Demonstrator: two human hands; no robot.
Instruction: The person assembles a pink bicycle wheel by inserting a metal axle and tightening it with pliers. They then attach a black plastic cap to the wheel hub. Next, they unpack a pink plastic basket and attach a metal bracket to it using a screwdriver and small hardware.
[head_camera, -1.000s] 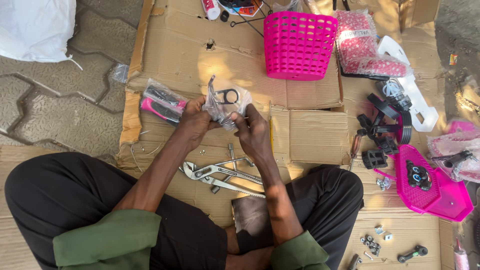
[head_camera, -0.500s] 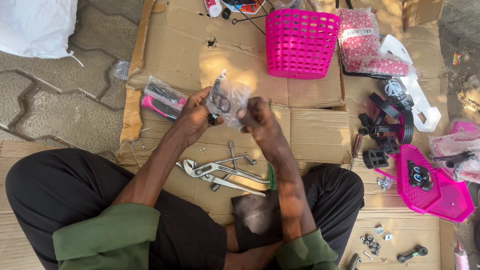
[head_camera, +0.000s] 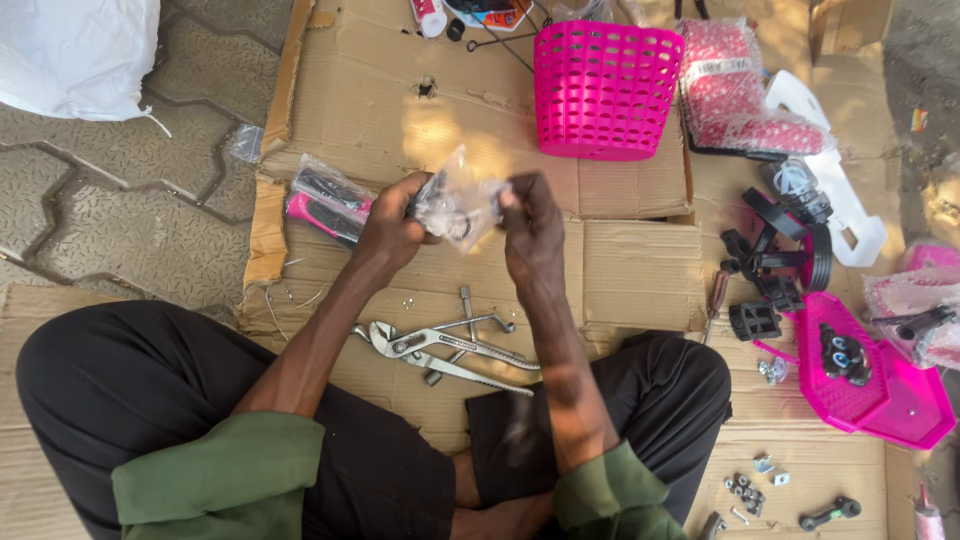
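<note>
Both hands grasp a small, crinkled clear plastic bag (head_camera: 458, 207) raised above the flattened brown cardboard (head_camera: 620, 270): the left hand (head_camera: 388, 226) pinches its left edge, the right hand (head_camera: 530, 228) its right edge. Dark small parts, perhaps rings, sit inside. Beneath lie silver adjustable pliers (head_camera: 440, 352); a pink plastic basket (head_camera: 604, 88) stands well beyond.

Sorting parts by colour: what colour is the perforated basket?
Bright pink; the basket shows clearly in the head view.
</note>
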